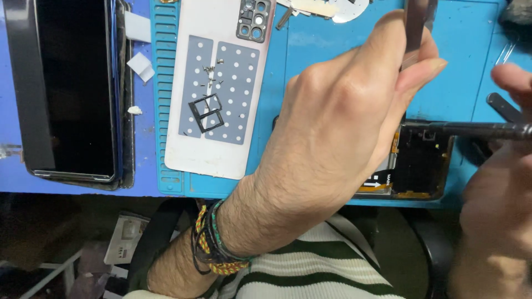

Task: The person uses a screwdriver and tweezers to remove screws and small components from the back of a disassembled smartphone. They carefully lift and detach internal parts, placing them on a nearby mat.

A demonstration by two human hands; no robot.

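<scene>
Your left hand (332,122) pinches metal tweezers (417,27); your right hand (499,182) holds a dark screwdriver (487,130) over the opened phone (421,166).

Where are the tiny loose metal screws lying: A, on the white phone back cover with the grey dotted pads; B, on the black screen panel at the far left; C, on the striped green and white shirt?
A: the tiny loose metal screws lie scattered on the white phone back cover, on its grey dotted pads, just above a small black rectangular frame.
</scene>
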